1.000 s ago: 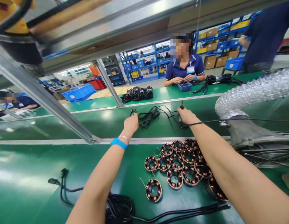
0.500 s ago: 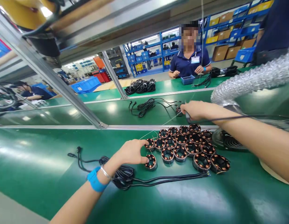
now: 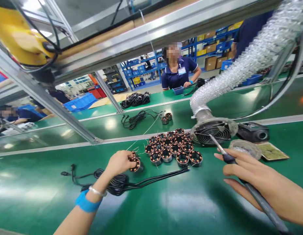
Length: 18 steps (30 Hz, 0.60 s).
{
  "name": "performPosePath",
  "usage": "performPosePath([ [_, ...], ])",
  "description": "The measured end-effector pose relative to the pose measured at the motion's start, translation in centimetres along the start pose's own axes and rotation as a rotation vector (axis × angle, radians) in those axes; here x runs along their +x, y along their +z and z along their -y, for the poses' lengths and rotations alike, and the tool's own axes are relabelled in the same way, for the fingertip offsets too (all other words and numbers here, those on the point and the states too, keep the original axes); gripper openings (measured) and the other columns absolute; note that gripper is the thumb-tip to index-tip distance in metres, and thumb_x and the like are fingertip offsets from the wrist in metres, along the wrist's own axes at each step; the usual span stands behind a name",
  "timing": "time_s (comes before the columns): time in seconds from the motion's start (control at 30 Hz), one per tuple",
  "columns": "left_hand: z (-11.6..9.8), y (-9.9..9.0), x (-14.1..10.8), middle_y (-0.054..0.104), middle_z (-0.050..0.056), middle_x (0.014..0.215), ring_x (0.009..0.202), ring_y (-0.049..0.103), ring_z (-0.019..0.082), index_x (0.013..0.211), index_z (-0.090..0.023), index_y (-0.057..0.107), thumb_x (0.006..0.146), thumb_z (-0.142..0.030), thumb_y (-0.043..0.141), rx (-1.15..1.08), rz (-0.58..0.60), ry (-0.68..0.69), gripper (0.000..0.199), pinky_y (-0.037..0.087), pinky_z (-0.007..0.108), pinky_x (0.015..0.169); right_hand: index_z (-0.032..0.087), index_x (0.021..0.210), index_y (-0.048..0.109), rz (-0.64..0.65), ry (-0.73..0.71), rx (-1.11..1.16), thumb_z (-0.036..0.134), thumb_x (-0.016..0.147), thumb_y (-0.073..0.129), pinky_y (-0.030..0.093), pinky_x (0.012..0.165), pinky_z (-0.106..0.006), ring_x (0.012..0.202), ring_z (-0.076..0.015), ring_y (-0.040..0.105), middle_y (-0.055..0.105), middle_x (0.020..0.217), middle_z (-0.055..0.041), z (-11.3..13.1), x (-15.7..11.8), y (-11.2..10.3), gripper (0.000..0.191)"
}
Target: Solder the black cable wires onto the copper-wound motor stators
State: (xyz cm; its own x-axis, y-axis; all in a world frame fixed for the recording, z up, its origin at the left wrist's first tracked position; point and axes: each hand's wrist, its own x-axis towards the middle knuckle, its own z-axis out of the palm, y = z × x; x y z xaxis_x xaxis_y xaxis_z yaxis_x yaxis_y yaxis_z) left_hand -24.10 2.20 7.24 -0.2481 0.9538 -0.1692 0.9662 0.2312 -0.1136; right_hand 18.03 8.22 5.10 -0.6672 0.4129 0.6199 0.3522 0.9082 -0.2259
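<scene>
Clock-face, twelve being straight ahead of the wearer.

Item: left hand, bare, blue wristband behind. Grip: thumb and fingers pinching a copper-wound ring at ten o'clock on the green tabletop. A second ring lies partly hidden against its far side; whether the fingers touch it too, I cannot tell.

Item: right hand, at two o'clock. Grip: closed loosely round a soldering iron, some fingers apart, metal tip pointing to eleven.

Item: cluster of similar rings, upright openings, twelve o'clock, between the hands.

Item: coiled black cable, just on the wearer's side of the pinched ring, two lengths running towards three o'clock.

Item: thin pale wire, slanting from near the left hand towards one o'clock.

Item: round fan with spiral guard, one o'clock, beneath a silvery duct; clear dish and flat sponge tray at two.

Item: pair of rings, twelve o'clock, beyond the metal rail, right of a loose cable bundle.

Item: one person, dark blue shirt, farther off at twelve, beside a small blue box.
</scene>
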Motion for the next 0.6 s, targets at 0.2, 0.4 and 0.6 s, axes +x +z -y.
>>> performPosePath([
  [0.2, -8.6, -2.1, -4.1, 0.068, 0.001, 0.069, 0.063, 0.059, 0.018, 0.073, -0.021, 0.069, 0.072, -0.035, 0.062, -0.123, -0.032, 0.131, 0.016, 0.032, 0.025, 0.057, 0.019, 0.097, 0.054, -0.204, -0.045, 0.163, 0.007, 0.083, 0.058, 0.056, 0.087, -0.032, 0.108, -0.022, 0.065, 0.069, 0.098, -0.0103, -0.8, -2.3, 3.5, 0.019],
  [0.4, -21.4, 1.2, -3.2, 0.068, 0.004, 0.064, 0.06, 0.06, 0.021, 0.067, -0.021, 0.068, 0.067, -0.038, 0.065, -0.197, 0.003, 0.376, 0.017, 0.024, 0.028, 0.052, 0.019, 0.102, 0.05, -0.281, 0.021, 0.237, 0.017, 0.078, 0.06, 0.058, 0.071, -0.032, 0.079, -0.0188, 0.068, 0.068, 0.093, -0.007, -1.4, -4.5, 5.3, 0.026],
  [0.6, -21.8, 2.2, -3.3, 0.058, -0.002, 0.067, 0.061, 0.053, 0.018, 0.105, -0.021, 0.066, 0.072, -0.039, 0.065, -0.514, 0.003, 0.343, 0.038, 0.031, 0.026, 0.057, 0.019, 0.108, 0.047, -0.119, 0.235, 0.213, 0.039, 0.069, 0.073, 0.057, 0.061, -0.035, 0.071, -0.0212, 0.065, 0.063, 0.088, -0.0052, 0.2, -6.3, 5.6, 0.051],
])
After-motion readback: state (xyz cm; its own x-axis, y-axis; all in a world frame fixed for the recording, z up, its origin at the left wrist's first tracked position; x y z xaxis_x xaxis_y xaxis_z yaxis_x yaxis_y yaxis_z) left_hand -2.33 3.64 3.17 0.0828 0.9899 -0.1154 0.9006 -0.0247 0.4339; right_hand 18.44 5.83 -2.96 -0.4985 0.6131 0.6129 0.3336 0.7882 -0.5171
